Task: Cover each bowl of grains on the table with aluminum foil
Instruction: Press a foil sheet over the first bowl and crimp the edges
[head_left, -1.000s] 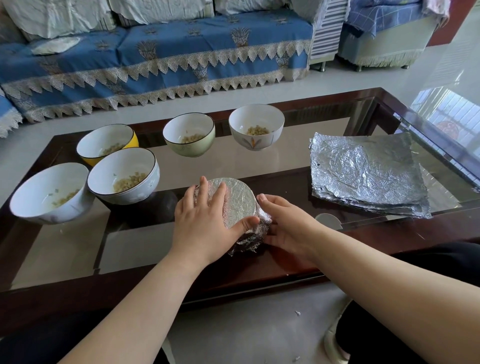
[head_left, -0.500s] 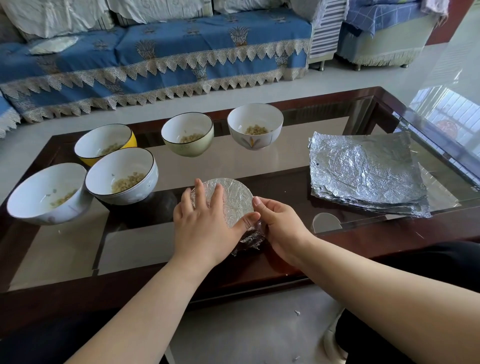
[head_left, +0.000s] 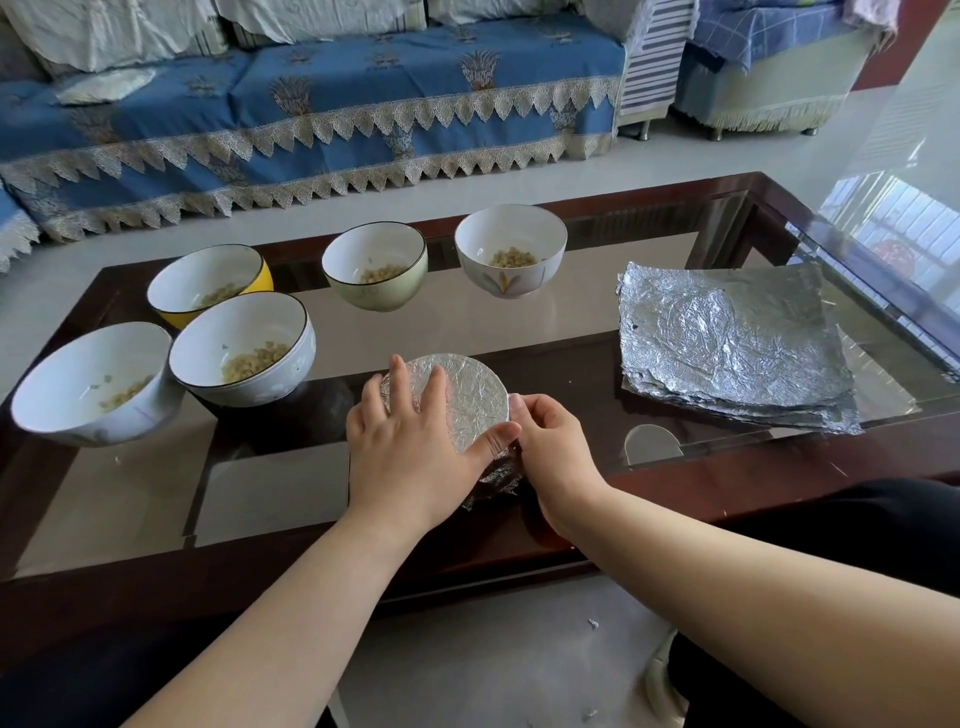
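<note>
Both hands work on a foil-wrapped bowl (head_left: 462, 400) that sits near the front edge of a glass-topped table (head_left: 519, 322), right in front of the person. Left hand (head_left: 410, 447) lies flat on the foil lid, fingers straight and spread, thumb stretched out along the near rim. Right hand (head_left: 550, 447) is at the bowl's right side with its fingers curled, pinching the foil at the rim. Compared with a second ago, the right hand has shifted from cupping the lower side of the bowl up to the rim, and it now meets the left thumb; the left hand has kept its place on top. The bowl itself is entirely hidden under foil and hands, so what it holds cannot be seen, and only a crumpled skirt of foil shows below the palms. Five uncovered bowls stand further back and to the left: a white bowl (head_left: 93, 384) at far left, a dark-rimmed white bowl (head_left: 244, 348) touching a yellow bowl (head_left: 208, 286) behind it, then a pale green bowl (head_left: 374, 265) and a flower-painted bowl (head_left: 511, 249). Each holds a small amount of pale grains. To the right lies a stack of foil sheets (head_left: 727, 348); how many cannot be counted. Behind the table stands a sofa with a blue cover (head_left: 311, 119), cut off at the top.
</note>
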